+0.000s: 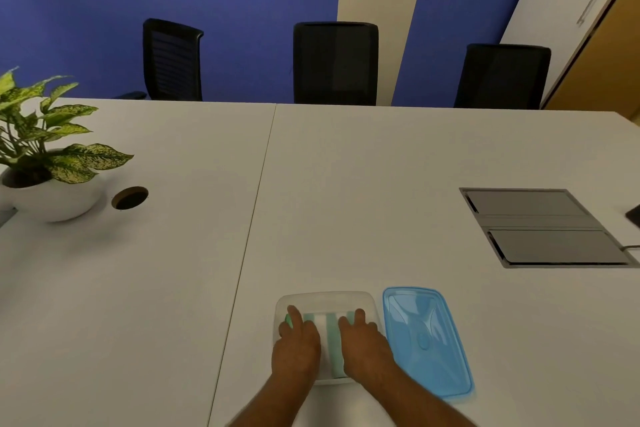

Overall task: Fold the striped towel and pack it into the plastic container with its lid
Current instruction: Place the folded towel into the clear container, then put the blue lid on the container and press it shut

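A clear plastic container (329,298) stands near the table's front edge. Inside it lies the folded towel (330,336), striped green and white. My left hand (298,347) rests flat on the towel's left part, fingers pointing away from me. My right hand (363,347) presses on the towel's right part in the same way. Both hands cover much of the towel. The blue translucent lid (426,340) lies flat on the table just right of the container, touching or nearly touching its side.
A potted plant in a white bowl (52,198) stands at the far left beside a round cable hole (130,198). A grey cable hatch (543,227) is set into the table at the right. Three black chairs (335,62) line the far edge.
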